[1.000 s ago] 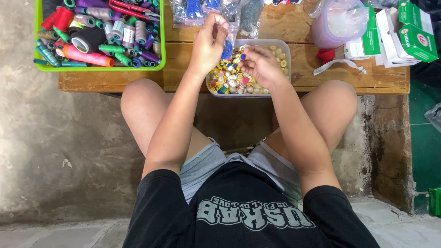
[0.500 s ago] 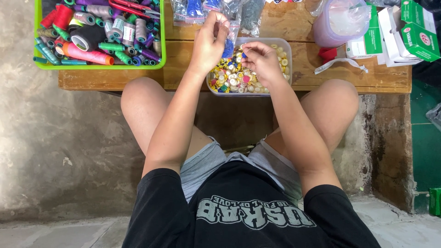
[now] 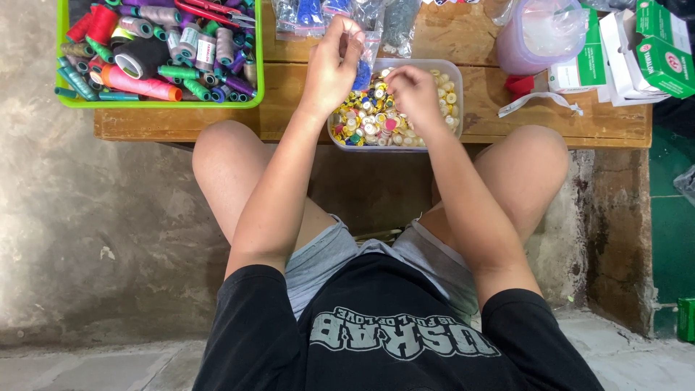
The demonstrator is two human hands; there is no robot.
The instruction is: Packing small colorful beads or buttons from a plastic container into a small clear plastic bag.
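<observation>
My left hand [image 3: 331,66] pinches a small clear plastic bag of blue pieces [image 3: 364,69] upright, mouth near my fingers. My right hand [image 3: 413,93] dips, fingers together, into the clear plastic tub of mixed coloured buttons [image 3: 449,90] at the wooden worktop [image 3: 289,108] edge. A green tray of thread spools [image 3: 156,103] sits left.
</observation>
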